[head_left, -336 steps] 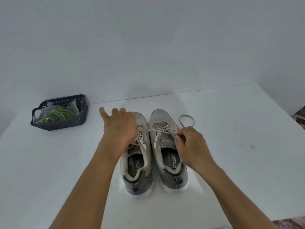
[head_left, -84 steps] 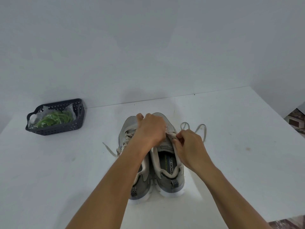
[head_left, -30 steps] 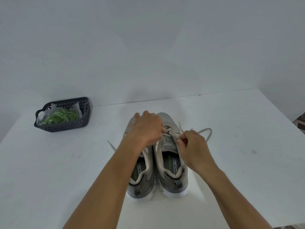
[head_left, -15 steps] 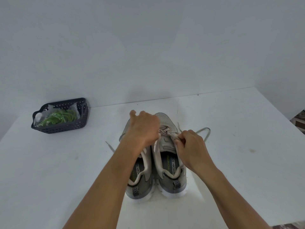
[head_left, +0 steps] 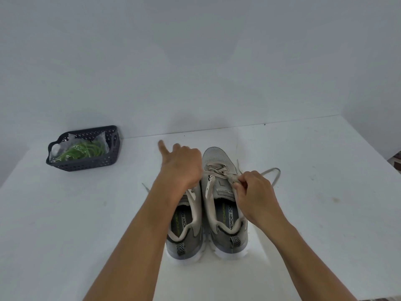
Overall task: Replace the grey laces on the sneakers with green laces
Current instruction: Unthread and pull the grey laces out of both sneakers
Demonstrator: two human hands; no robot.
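Scene: A person's 2 bare arms reach forward over a white table (head_left: 314, 192) toward 2 grey sneakers standing side by side, toes pointing away, heels toward the viewer.

Right hand (head_left: 253, 190): Fingers and thumb pinch the grey lace (head_left: 219, 171) at the upper eyelets on the outer side of the right sneaker (head_left: 223, 192).

Left hand (head_left: 182, 168): It hovers over the front of the left sneaker (head_left: 184, 224) and hides it. The forefinger points away and the other fingers curl under. Whether they grip anything cannot be told.

Key relation: The lace crosses the right sneaker's tongue in a zigzag along the shoe's long axis, which runs away from the viewer. From the pinch, the threaded part lies to the left and forward. A free loop (head_left: 273, 172) trails right onto the table. The right hand is nearer. Judging from this, pulling outward and rightward would draw the lace from its eyelets.

Left sneaker's lace: A loose end (head_left: 145, 187) pokes out on the table left of the forearm.

Green laces (head_left: 86, 149): Bundled in clear wrapping inside a dark perforated basket (head_left: 86, 164), well apart at the far left, against the wall.

Progress: Seemingly early; both sneakers carry grey laces.

Writing: The right insole reads "MEMORY FO", the rest hidden. The left insole shows "FO" and green lettering, too small to read.
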